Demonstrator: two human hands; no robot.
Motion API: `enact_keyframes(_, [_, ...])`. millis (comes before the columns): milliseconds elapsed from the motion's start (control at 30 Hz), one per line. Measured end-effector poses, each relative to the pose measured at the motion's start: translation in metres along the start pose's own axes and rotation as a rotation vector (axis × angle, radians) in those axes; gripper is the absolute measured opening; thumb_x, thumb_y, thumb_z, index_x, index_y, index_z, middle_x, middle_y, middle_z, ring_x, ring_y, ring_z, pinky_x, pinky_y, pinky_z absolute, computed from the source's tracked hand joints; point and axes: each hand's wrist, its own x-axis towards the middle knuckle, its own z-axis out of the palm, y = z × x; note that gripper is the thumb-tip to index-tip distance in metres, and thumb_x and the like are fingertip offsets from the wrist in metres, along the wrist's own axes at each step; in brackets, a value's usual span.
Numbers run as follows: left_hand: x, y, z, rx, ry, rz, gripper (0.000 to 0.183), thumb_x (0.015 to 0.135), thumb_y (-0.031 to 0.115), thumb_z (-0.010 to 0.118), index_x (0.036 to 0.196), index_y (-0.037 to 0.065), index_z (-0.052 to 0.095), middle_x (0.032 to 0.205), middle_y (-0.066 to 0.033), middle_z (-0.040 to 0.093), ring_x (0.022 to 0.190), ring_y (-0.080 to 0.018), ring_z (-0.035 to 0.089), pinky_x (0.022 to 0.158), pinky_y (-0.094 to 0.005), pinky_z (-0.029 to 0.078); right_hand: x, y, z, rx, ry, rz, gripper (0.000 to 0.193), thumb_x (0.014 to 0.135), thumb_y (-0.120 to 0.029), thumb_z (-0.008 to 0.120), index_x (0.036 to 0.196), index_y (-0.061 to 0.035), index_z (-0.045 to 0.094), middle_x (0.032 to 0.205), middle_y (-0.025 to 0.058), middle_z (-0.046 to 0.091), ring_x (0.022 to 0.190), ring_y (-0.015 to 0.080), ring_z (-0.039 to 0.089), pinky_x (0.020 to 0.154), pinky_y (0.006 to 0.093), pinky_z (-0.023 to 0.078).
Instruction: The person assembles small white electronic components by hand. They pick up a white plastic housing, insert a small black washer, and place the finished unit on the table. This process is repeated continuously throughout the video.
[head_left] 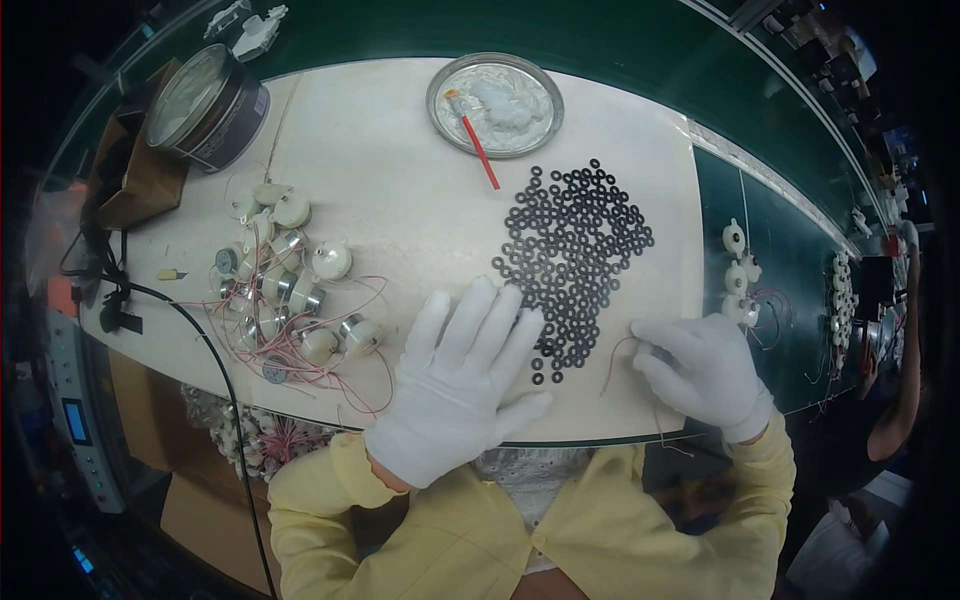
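My left hand (460,375), in a white glove, lies flat with its fingers spread over the white board. Its fingertips touch the lower left edge of a broad patch of small black rings (575,240). To the right of the rings is my right hand (700,370), also gloved, with its fingers curled in. Thin red wires (612,368) come out by its fingertips and trail below it toward the board's near edge. What the fingers close on is hidden under the hand.
A round metal dish (495,105) of whitish grease holds a red-handled brush (480,152). Small white-and-metal motors (290,285) with tangled red wires lie at left. Behind them stand a tub (208,110) and a cardboard box (145,165). More motors (738,275) sit at right; a black cable (215,350) hangs over the left edge.
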Motion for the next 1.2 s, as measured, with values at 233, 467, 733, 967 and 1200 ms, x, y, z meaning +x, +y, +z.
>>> enact_keyframes(233, [-0.008,0.004,-0.009,0.039,-0.058,-0.018,0.072,0.082,0.051,0.076,0.137,0.008,0.063,0.142,-0.0192,0.055,0.133,-0.0406,0.049,0.109,-0.0576,0.037,-0.003,0.004,0.002,0.002,-0.006,-0.008,0.032,0.083,-0.025,0.082,0.112,-0.0103,0.076,0.074,0.0026,0.072,0.060,0.0240,0.066,0.058,0.0358,0.045])
enact_keyframes(467, [-0.007,0.006,-0.010,0.084,-0.053,0.015,0.068,0.083,0.050,0.075,0.136,0.010,0.064,0.141,-0.0195,0.055,0.132,-0.0417,0.050,0.109,-0.0573,0.037,-0.006,0.008,0.004,0.001,0.028,-0.030,0.032,0.085,-0.028,0.082,0.112,-0.0114,0.077,0.069,0.0011,0.067,0.057,0.0229,0.063,0.057,0.0358,0.044])
enact_keyframes(733, [-0.002,0.010,-0.013,0.103,-0.048,0.033,0.067,0.083,0.049,0.075,0.134,0.008,0.064,0.141,-0.0195,0.055,0.131,-0.0418,0.050,0.107,-0.0580,0.038,-0.009,0.008,0.006,-0.010,0.073,-0.039,0.031,0.085,-0.029,0.082,0.111,-0.0119,0.077,0.067,0.0005,0.065,0.056,0.0224,0.063,0.056,0.0359,0.045])
enact_keyframes(967, [-0.007,0.013,-0.012,0.058,-0.106,0.056,0.070,0.081,0.049,0.076,0.136,0.006,0.063,0.143,-0.0202,0.055,0.130,-0.0417,0.050,0.107,-0.0592,0.038,-0.010,0.011,0.010,0.018,0.069,-0.024,0.029,0.085,-0.028,0.082,0.109,-0.0117,0.078,0.064,0.0013,0.064,0.056,0.0228,0.063,0.056,0.0360,0.046])
enact_keyframes(1200, [-0.005,0.007,-0.006,0.073,-0.075,0.035,0.073,0.085,0.049,0.075,0.140,0.005,0.060,0.145,-0.0209,0.054,0.135,-0.0428,0.048,0.111,-0.0586,0.037,-0.009,0.012,0.012,0.079,0.080,-0.008,0.029,0.085,-0.027,0.082,0.108,-0.0103,0.078,0.065,0.0028,0.065,0.056,0.0234,0.064,0.055,0.0358,0.048])
